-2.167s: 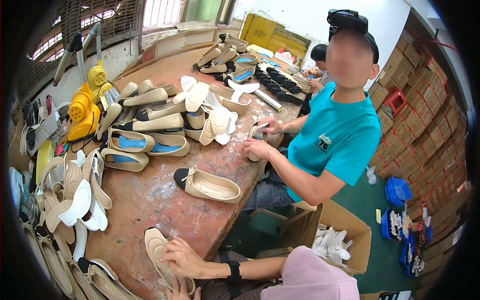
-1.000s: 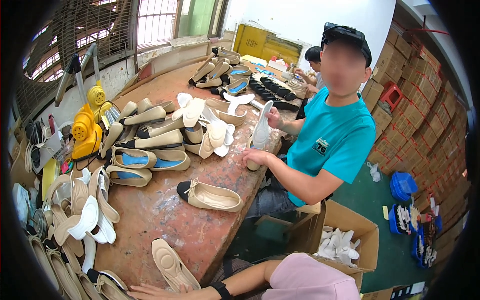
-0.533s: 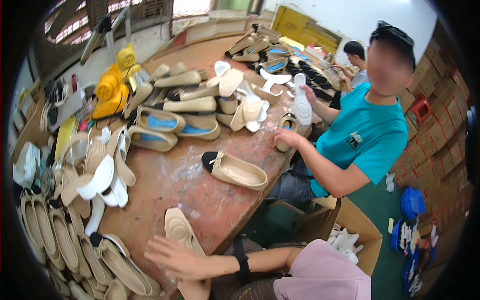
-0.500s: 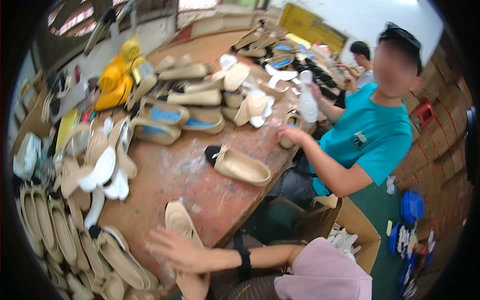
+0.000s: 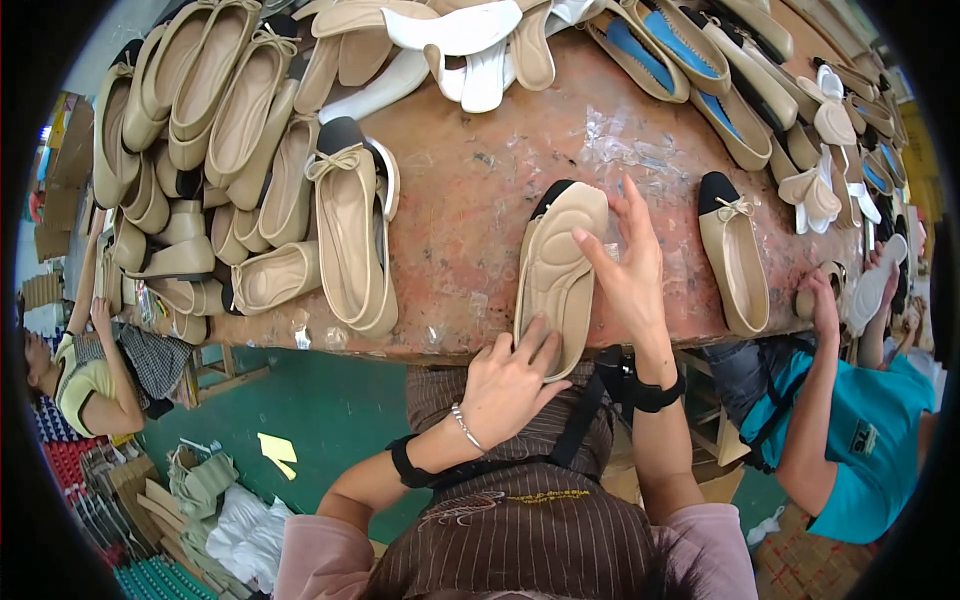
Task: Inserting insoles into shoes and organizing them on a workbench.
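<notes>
Before me on the worn table, a beige cushioned insole lies on a beige flat shoe with a black toe, covering most of its opening. My left hand has its fingers over the insole's heel end and its thumb round the shoe's heel, at the table edge. Beside the toe end, my right hand is open, its thumb by the insole's edge and its other fingers raised apart. To the right lies a second bow-trimmed flat; to the left, another flat rests against a white-edged piece.
Piled flats crowd the table's left end. White and beige insoles lie along the far side, with blue-lined shoes at far right. A person in teal works close on my right, another person at far left.
The view has swung from the right side to the table before me. My right hand has shifted from across the insole's heel end to beside its toe end.
</notes>
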Action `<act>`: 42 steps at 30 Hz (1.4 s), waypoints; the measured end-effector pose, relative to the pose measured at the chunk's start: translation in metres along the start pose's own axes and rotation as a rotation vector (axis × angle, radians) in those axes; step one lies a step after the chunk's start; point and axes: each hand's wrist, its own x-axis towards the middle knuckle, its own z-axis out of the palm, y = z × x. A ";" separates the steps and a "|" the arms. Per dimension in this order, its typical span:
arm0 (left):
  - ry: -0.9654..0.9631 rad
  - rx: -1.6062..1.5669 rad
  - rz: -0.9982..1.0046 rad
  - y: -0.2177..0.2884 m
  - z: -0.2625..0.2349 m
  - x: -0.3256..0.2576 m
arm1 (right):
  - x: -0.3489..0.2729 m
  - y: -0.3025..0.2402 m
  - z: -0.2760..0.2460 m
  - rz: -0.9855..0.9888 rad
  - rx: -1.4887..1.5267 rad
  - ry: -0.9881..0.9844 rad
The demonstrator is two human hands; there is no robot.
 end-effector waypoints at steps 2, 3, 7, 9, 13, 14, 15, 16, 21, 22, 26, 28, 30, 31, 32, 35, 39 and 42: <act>-0.016 0.045 -0.027 0.005 0.000 0.003 | 0.003 -0.016 -0.004 -0.002 -0.019 0.005; -0.020 0.039 -0.038 0.007 -0.001 0.002 | 0.003 -0.033 -0.012 0.083 -0.128 -0.178; -0.047 0.119 -0.015 0.010 0.007 0.001 | -0.047 -0.038 -0.008 -0.269 -0.311 -0.277; -0.074 0.145 0.027 0.005 0.020 -0.004 | -0.076 -0.028 0.003 -0.251 -0.442 -0.335; -0.237 0.095 0.001 0.004 0.017 -0.002 | -0.079 -0.010 0.020 -0.240 -0.566 -0.282; -0.214 0.105 0.017 0.003 0.015 0.001 | -0.072 -0.005 0.025 -0.256 -0.654 -0.274; -0.190 0.114 0.033 0.003 0.013 0.003 | -0.064 0.005 0.033 -0.306 -0.708 -0.238; -0.189 0.115 0.028 0.001 0.010 0.005 | -0.050 0.007 0.039 -0.310 -0.706 -0.241; -0.144 0.002 0.026 0.002 0.003 0.006 | -0.025 0.004 0.041 -0.169 -0.824 -0.405; -0.139 0.001 0.028 -0.001 0.008 0.005 | -0.034 0.004 0.038 -0.287 -0.814 -0.326; -0.283 0.107 0.083 -0.004 0.022 -0.004 | -0.070 0.002 0.030 -0.324 -0.850 -0.369; -0.248 0.135 0.097 -0.003 0.013 -0.001 | -0.049 0.006 0.039 -0.314 -0.877 -0.341; -0.184 0.006 0.034 -0.002 0.001 0.004 | -0.031 0.008 0.046 -0.307 -0.907 -0.314; -0.169 0.004 0.037 -0.004 -0.001 0.005 | -0.023 0.005 0.047 -0.253 -0.898 -0.371; -0.164 0.006 0.033 -0.004 0.001 0.004 | -0.019 0.001 0.047 -0.199 -0.888 -0.428; -0.175 0.011 0.046 -0.007 0.013 0.002 | -0.051 0.003 0.037 -0.310 -0.892 -0.379; -0.258 -0.004 0.052 -0.006 0.018 -0.003 | -0.055 0.009 0.043 -0.374 -0.932 -0.306; -0.132 -0.040 0.064 -0.004 0.003 0.001 | -0.026 0.006 0.046 -0.252 -0.924 -0.333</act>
